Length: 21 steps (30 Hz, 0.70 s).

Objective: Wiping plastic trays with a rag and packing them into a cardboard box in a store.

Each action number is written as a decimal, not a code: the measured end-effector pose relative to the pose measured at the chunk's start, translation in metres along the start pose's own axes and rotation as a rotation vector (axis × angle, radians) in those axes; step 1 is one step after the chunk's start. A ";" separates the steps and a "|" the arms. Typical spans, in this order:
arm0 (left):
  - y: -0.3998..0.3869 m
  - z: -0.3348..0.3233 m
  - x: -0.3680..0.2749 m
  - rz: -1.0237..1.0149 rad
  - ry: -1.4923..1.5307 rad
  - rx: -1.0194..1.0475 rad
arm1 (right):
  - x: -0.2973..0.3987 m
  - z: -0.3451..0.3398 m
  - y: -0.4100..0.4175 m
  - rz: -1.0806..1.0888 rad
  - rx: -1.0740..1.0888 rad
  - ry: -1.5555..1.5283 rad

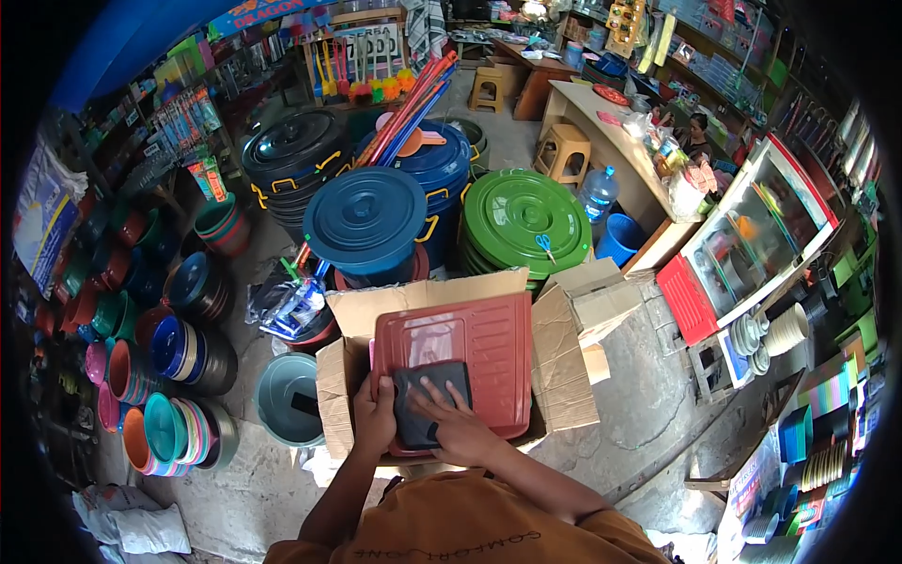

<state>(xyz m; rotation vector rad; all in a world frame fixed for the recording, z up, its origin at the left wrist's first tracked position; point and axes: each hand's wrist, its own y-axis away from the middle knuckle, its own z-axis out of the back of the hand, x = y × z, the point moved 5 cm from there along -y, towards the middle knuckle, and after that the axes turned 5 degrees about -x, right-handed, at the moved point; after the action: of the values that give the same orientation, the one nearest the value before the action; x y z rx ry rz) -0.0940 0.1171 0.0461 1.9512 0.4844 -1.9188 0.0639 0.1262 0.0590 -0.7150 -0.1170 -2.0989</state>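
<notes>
A reddish-brown plastic lid or tray [497, 352] with molded ribs rests tilted over an open cardboard box [335, 395] in front of me. My left hand [375, 412] grips its left edge, the thumb on top. A folded dark cloth [433, 416] lies on the lid's lower left, and my right hand [447, 419] presses flat on it with fingers spread. The box's flaps stand outward, and its contents are mostly hidden by the lid.
Large lidded bins stand beyond the box: a blue one [366, 211], and a green one [525, 215] with scissors [545, 247] on its lid. A grey basin [285, 402] is left of the box, with stacked pails [165, 433] farther left. A glass display case [761, 225] stands right; a person [697, 134] is behind the counter.
</notes>
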 end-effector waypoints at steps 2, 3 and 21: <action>-0.005 0.008 -0.002 -0.025 -0.005 -0.036 | 0.009 -0.001 -0.003 0.114 0.091 0.019; -0.006 0.009 -0.003 -0.048 -0.006 -0.070 | 0.012 0.000 -0.004 0.123 0.104 0.024; -0.057 0.044 -0.031 -0.168 0.075 -0.160 | -0.064 0.045 0.011 -0.132 -0.001 0.002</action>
<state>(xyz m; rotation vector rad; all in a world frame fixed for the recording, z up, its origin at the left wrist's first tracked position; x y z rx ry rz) -0.1609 0.1465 0.0758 1.9377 0.8207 -1.8451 0.1211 0.1814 0.0604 -0.7232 -0.1661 -2.2249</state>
